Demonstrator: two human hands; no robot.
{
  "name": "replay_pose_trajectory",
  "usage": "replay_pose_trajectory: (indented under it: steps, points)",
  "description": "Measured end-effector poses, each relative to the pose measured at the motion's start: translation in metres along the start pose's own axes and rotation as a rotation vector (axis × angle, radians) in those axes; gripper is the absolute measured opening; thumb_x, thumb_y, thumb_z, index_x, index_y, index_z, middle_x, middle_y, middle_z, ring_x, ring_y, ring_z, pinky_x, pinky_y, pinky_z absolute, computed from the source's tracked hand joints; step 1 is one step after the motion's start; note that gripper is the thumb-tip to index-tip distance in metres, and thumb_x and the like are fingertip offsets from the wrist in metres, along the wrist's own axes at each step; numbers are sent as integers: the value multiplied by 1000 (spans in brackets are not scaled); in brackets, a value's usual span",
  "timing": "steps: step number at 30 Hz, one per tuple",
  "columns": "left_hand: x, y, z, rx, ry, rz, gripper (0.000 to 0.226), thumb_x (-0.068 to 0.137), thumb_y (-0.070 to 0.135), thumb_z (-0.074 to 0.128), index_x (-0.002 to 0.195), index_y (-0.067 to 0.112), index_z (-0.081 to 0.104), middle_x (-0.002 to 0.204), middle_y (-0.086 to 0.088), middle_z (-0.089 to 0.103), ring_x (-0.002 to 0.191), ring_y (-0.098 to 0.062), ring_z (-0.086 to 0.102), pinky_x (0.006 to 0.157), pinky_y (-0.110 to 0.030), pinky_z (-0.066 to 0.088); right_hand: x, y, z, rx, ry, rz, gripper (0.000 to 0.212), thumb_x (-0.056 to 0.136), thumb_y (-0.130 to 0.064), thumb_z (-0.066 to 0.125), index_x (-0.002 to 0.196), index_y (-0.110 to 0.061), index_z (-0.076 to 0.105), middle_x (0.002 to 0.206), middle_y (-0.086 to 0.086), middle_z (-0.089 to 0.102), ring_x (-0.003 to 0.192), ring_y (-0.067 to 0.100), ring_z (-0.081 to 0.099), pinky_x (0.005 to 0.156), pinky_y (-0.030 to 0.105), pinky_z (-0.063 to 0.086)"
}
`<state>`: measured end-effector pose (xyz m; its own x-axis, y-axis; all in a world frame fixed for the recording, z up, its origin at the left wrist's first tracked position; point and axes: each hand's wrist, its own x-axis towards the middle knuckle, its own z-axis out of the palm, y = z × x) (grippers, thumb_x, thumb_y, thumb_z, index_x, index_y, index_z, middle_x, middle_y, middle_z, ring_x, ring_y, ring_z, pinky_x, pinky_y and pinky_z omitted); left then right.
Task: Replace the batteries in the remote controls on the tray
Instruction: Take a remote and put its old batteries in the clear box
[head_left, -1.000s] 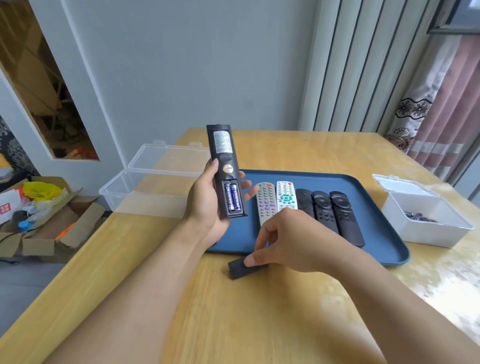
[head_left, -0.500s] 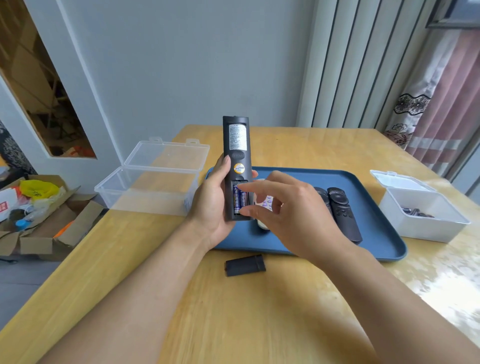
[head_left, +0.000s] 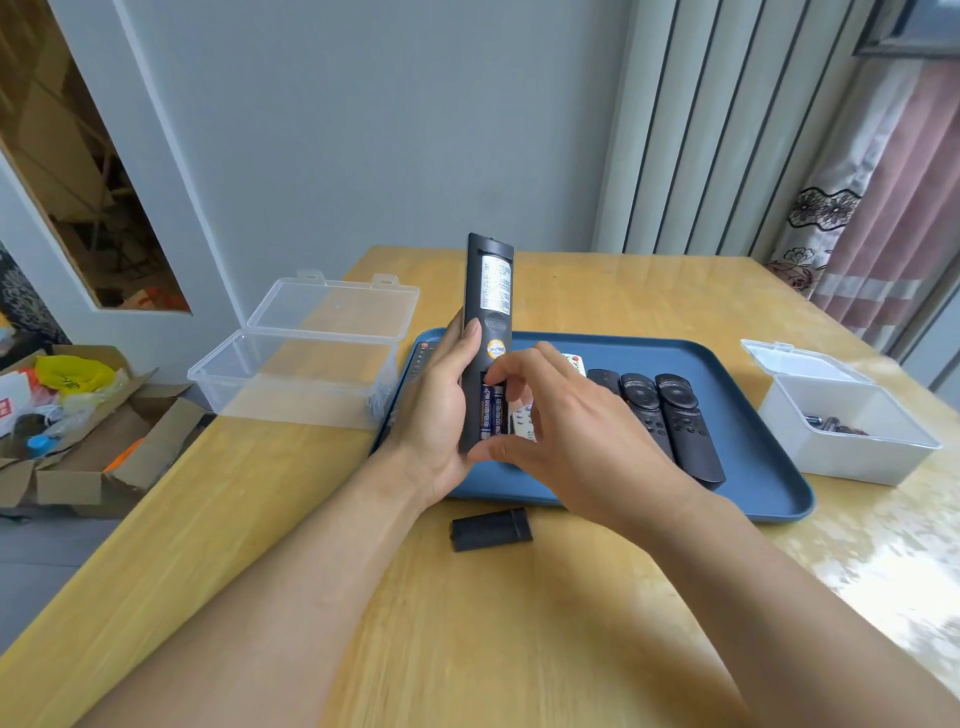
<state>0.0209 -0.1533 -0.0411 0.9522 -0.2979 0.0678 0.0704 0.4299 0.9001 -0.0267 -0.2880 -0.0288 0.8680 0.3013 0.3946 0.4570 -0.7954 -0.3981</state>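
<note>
The left hand is gripping a long black plastic remote control, holding it upright with its back facing the camera, fingers wrapped behind the body and the thumb lying along its left edge. The battery bay at its lower end is standing open, and two blue cylindrical batteries are sitting side by side inside it. The right hand is reaching over that bay with curled fingers, a fingertip at the upper end of the batteries and the thumb at the lower end; it seems to be pinching the right-hand battery, though the hand is partly hiding the contact.

The small black rectangular battery cover is lying flat on the pale wooden table, just in front of the dark blue plastic tray. On the tray, three black remotes are lying side by side, and light-coloured remotes are showing partly behind the right hand. A clear plastic box with its hinged lid open is standing left of the tray. A white plastic box, lid also open, is sitting to the right, holding small dark items.
</note>
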Motion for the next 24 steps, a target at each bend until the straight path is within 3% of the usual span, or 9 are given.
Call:
replay_pose_trajectory:
  steps: [2,3,5,8,11,14,19,22,24]
  points:
    - [-2,1,3,23,10,18,37,108,36,43,139,21,55,95,-20,58,84,-30,61,79,-41,57,0,1,-2,56,-19,32,51,78,-53,76,112,-31,45,93,-21,43,77,-16,46,63,17,34]
    - [-2,0,3,22,-6,27,37,108,35,42,139,20,55,84,-10,56,71,-20,58,65,-31,55,-1,2,-4,97,-30,53,51,77,-50,78,109,-32,43,90,-22,43,77,-16,47,63,15,35]
    - [-2,-2,3,21,-17,36,37,109,34,41,140,19,53,76,-2,53,61,-15,53,56,-26,51,0,3,-5,176,-53,100,49,77,-47,80,107,-34,45,89,-21,46,75,-8,49,65,13,39]
    - [-1,-2,5,-12,11,43,39,108,34,42,144,22,52,85,0,62,73,-18,62,64,-29,56,4,3,-1,315,-8,175,34,83,-39,78,105,-33,53,93,-14,59,72,6,52,63,13,41]
    - [1,-5,5,-36,72,52,41,106,34,48,146,24,52,105,-2,63,98,-23,60,82,-36,58,6,4,6,479,111,285,20,85,-33,78,97,-29,63,83,-8,66,61,4,51,56,12,39]
    - [0,-7,7,-2,132,80,44,103,32,54,147,29,52,118,-2,63,100,-15,63,88,-39,57,5,4,8,633,114,376,19,82,-30,81,95,-24,68,77,-6,68,56,7,52,56,20,44]
    - [-3,-7,10,42,103,116,41,103,35,53,143,36,54,108,-8,66,107,-30,69,62,-32,55,4,2,8,870,42,437,14,86,-15,78,89,-7,68,73,8,64,63,7,60,55,22,50]
    - [-1,-4,8,7,131,117,43,105,34,50,147,23,49,91,-1,67,89,-21,71,53,-28,51,5,3,6,936,45,476,12,91,-17,72,94,-6,67,81,10,69,71,13,62,56,25,48]
    - [2,0,5,-44,148,119,35,106,32,47,137,18,56,90,-1,64,81,-16,64,60,-29,54,8,2,-1,1031,95,530,6,95,-14,64,96,-8,63,88,8,73,72,14,62,56,26,47]
